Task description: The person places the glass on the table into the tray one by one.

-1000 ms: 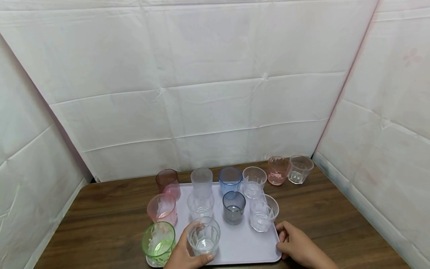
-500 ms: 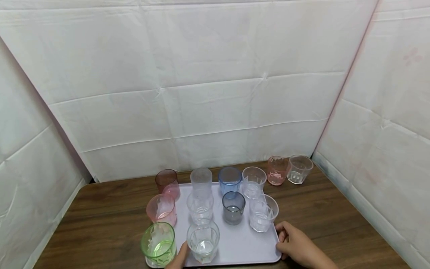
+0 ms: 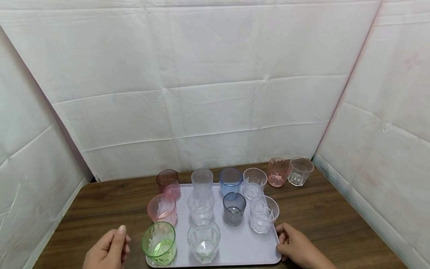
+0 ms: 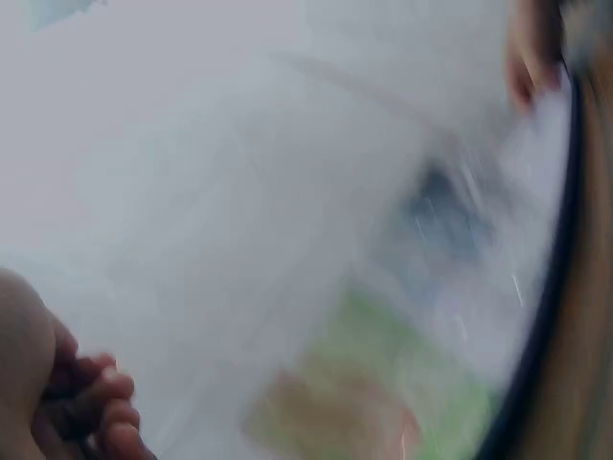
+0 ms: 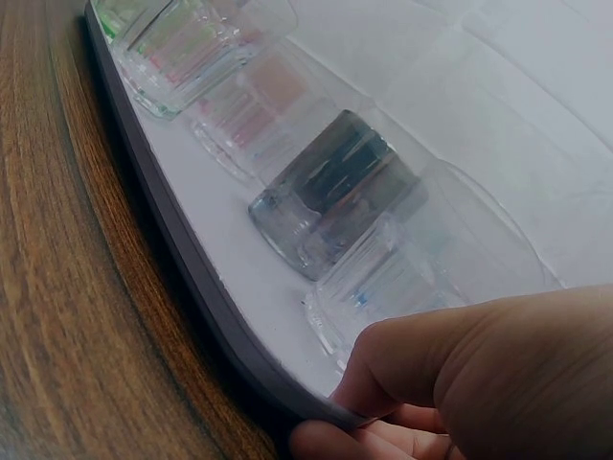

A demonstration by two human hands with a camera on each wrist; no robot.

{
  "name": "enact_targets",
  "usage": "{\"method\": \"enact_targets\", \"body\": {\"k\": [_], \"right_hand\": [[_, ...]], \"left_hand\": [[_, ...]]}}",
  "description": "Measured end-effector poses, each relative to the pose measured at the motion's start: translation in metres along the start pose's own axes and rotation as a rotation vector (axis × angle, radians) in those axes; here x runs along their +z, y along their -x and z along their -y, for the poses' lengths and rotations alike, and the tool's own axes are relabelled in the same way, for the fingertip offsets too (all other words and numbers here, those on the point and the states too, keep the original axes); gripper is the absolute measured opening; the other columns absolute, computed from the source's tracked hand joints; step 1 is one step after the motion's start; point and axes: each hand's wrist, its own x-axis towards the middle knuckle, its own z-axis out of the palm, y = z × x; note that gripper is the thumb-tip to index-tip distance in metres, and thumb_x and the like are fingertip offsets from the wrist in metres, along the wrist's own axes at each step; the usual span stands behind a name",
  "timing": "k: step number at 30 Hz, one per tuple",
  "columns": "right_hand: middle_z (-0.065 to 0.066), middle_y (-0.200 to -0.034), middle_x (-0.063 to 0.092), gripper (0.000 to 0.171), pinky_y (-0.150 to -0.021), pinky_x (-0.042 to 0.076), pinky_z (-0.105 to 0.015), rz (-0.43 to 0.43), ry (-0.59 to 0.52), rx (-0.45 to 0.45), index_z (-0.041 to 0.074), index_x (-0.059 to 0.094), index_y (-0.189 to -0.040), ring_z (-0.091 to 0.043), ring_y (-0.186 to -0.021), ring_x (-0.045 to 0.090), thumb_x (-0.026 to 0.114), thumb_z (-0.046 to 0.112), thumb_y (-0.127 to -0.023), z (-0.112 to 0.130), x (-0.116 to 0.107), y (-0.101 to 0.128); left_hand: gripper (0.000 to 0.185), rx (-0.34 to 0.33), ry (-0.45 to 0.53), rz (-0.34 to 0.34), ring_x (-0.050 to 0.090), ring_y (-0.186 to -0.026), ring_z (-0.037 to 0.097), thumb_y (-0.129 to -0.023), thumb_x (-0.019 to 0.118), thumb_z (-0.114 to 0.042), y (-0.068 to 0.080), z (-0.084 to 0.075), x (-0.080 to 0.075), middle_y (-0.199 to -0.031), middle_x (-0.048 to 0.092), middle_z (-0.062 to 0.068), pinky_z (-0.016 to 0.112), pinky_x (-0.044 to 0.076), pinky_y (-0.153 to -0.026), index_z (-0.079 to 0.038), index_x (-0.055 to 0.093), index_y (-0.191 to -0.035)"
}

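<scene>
A pale lilac tray (image 3: 242,246) lies on the wooden table, bearing several drinking glasses. My right hand (image 3: 295,244) pinches the tray's rim near its front right corner; in the right wrist view, the thumb (image 5: 383,369) is over the rim, with fingers below. My left hand (image 3: 109,248) is off the tray to the left, loosely curled around nothing. Nearest to it is a green glass (image 3: 159,248) at the tray's front left. Beside that stands a clear faceted glass (image 3: 204,244). A smoky grey glass (image 3: 234,213) and another clear glass (image 3: 263,220) stand farther right. The left wrist view is blurred.
Behind these are a pink glass (image 3: 162,211), a dark red glass (image 3: 168,183), a frosted glass (image 3: 202,177) and a blue glass (image 3: 230,181). Off the tray, a pink glass (image 3: 277,175) and a clear glass (image 3: 300,173) stand at the table's back right. White cloth walls (image 3: 208,112) enclose the table.
My left hand has let go of the clear glass at the tray's front and moved left past the green glass. The right hand has stayed at the tray's corner.
</scene>
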Motion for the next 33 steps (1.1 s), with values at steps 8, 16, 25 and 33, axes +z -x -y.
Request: {"method": "enact_targets", "body": {"k": [8,16,25,33], "right_hand": [[-0.005,-0.078,0.052,0.041,-0.051,0.053,-0.030,-0.015,-0.001,0.015,-0.009,0.053,-0.114,-0.013,-0.059,0.054,0.061,-0.008,-0.074,0.002,0.000,0.000],[-0.005,-0.078,0.052,0.041,-0.052,0.053,-0.030,-0.009,0.004,0.024,-0.009,0.053,-0.115,-0.013,-0.060,0.055,0.062,-0.007,-0.074,0.004,0.001,0.001],[-0.006,-0.085,0.055,0.041,-0.053,0.054,-0.030,0.067,0.029,-0.005,-0.012,0.054,-0.119,-0.012,-0.063,0.058,0.066,-0.004,-0.080,0.009,-0.011,0.006],[-0.014,-0.111,0.071,0.048,-0.075,0.054,-0.023,-0.109,0.328,-0.206,-0.003,0.059,-0.131,0.003,-0.094,0.061,0.075,0.018,-0.091,0.007,-0.107,-0.003]], "left_hand": [[0.041,-0.050,-0.231,0.151,0.063,-0.074,0.017,-0.105,0.048,-0.022,-0.040,0.055,0.013,-0.112,0.065,0.023,0.034,0.055,-0.055,0.001,0.050,-0.139],[0.045,-0.017,-0.154,0.273,0.064,-0.063,0.019,-0.092,0.061,-0.003,-0.039,0.071,0.034,-0.089,0.069,0.007,0.031,0.055,-0.054,0.011,0.052,-0.134],[0.041,0.013,-0.240,0.287,0.064,-0.060,0.016,-0.079,0.062,0.001,-0.036,0.073,0.039,-0.074,0.065,0.000,0.027,0.050,-0.054,0.011,0.065,-0.118],[0.040,0.034,-0.230,0.269,0.064,-0.057,0.015,-0.077,0.064,0.003,-0.035,0.072,0.039,-0.071,0.062,0.000,0.027,0.051,-0.052,0.012,0.065,-0.116]]}}
